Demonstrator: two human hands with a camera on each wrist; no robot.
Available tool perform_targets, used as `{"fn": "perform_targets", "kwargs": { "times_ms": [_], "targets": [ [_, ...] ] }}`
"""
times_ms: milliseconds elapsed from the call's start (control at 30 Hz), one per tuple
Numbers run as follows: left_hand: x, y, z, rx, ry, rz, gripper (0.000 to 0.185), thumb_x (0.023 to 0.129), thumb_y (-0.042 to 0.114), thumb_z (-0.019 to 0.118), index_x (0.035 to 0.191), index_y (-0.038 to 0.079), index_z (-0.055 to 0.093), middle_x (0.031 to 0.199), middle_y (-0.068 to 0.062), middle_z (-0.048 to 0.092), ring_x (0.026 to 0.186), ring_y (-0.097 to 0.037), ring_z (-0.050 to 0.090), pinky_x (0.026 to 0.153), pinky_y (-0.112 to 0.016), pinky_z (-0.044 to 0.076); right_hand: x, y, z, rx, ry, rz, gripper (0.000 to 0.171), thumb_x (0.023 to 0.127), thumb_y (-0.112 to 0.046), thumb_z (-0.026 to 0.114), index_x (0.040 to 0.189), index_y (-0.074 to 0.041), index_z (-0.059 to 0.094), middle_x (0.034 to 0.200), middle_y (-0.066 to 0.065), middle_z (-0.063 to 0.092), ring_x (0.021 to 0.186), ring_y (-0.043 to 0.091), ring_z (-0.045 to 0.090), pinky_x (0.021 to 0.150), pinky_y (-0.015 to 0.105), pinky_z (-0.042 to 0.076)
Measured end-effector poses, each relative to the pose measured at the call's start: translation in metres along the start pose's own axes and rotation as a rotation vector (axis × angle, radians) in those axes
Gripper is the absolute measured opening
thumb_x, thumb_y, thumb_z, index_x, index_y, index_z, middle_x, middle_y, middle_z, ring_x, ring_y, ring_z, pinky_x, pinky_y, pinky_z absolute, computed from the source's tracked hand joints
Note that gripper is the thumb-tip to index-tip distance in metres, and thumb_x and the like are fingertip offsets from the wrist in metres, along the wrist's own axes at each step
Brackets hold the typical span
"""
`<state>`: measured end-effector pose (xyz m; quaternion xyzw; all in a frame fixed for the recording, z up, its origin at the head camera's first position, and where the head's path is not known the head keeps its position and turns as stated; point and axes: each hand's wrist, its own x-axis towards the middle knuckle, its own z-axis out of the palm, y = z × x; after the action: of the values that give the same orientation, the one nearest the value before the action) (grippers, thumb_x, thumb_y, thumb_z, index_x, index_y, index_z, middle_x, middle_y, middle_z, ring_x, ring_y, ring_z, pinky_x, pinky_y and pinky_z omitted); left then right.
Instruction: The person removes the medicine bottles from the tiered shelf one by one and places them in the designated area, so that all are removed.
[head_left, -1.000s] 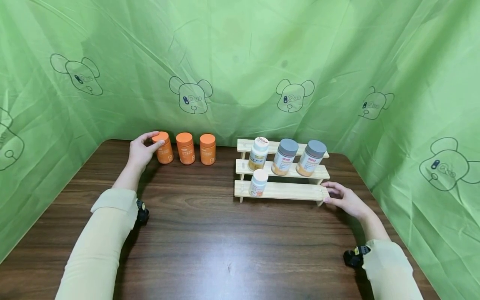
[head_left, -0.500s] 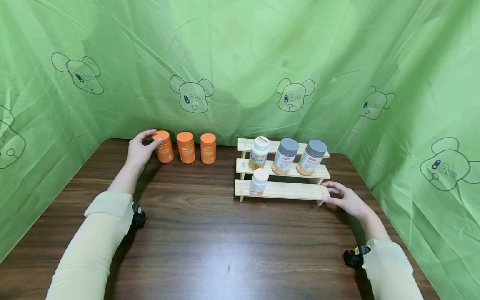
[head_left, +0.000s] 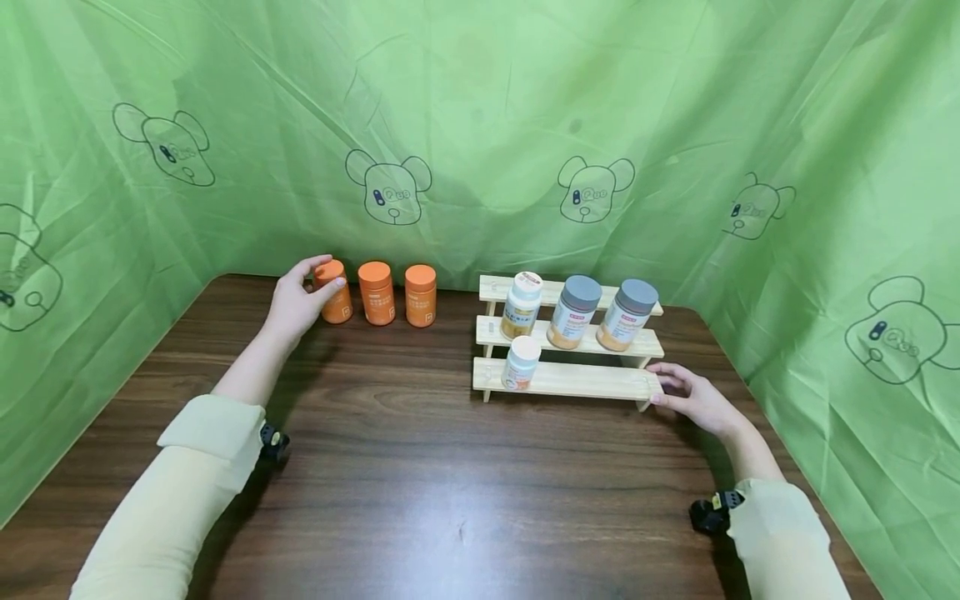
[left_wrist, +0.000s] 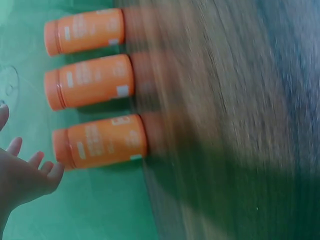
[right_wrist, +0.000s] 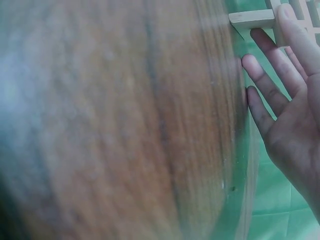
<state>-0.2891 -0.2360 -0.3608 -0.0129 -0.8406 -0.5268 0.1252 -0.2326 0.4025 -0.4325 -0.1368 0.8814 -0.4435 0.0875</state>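
Observation:
Three orange bottles stand in a row at the table's back left in the head view. My left hand (head_left: 294, 307) is at the leftmost bottle (head_left: 337, 311), its thumb and fingers spread about the cap. In the left wrist view the loosely spread fingers (left_wrist: 36, 161) overlap that bottle's cap (left_wrist: 61, 149). The middle bottle (head_left: 378, 307) and right bottle (head_left: 422, 308) stand beside it. My right hand (head_left: 697, 402) holds the right end of a three-tier wooden rack (head_left: 592, 381), thumb in front and fingers behind the lowest shelf. The right wrist view shows only the rack's end (right_wrist: 252, 19).
On the rack's middle tier stand a white bottle with a gold label (head_left: 521, 315) and two grey-capped jars, one (head_left: 570, 327) left of the other (head_left: 621, 327). A small white bottle (head_left: 519, 373) sits on the lowest tier. A green curtain (head_left: 480, 108) hangs behind the table (head_left: 420, 483).
My left hand has shifted slightly right over the leftmost orange bottle's cap, and its forearm has swung outward to the left. The right hand keeps its place on the rack.

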Motion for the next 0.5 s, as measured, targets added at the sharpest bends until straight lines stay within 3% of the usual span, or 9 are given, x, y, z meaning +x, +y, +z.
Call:
{"fn": "perform_targets", "kwargs": {
  "times_ms": [300, 500],
  "targets": [
    [-0.013, 0.025, 0.014, 0.093, -0.041, 0.042, 0.059, 0.089, 0.04, 0.063, 0.139, 0.016, 0.046, 0.147, -0.014, 0.037, 0.133, -0.035, 0.035, 0.103, -0.056, 0.034, 0.001, 0.0, -0.001, -0.005, -0.006, 0.001, 0.054, 0.089, -0.019, 0.067, 0.135, -0.003, 0.043, 0.122, 0.023, 0.06, 0.103, -0.006, 0.055, 0.086, 0.011, 0.039],
    [-0.023, 0.048, 0.025, 0.129, -0.057, 0.075, 0.055, 0.09, 0.04, 0.061, 0.138, 0.016, 0.048, 0.146, -0.009, 0.04, 0.134, -0.031, 0.034, 0.105, -0.055, 0.03, 0.0, -0.002, 0.0, 0.002, -0.006, 0.007, 0.054, 0.089, -0.019, 0.067, 0.135, -0.003, 0.043, 0.123, 0.023, 0.059, 0.103, -0.005, 0.055, 0.086, 0.011, 0.039]
  ]
}}
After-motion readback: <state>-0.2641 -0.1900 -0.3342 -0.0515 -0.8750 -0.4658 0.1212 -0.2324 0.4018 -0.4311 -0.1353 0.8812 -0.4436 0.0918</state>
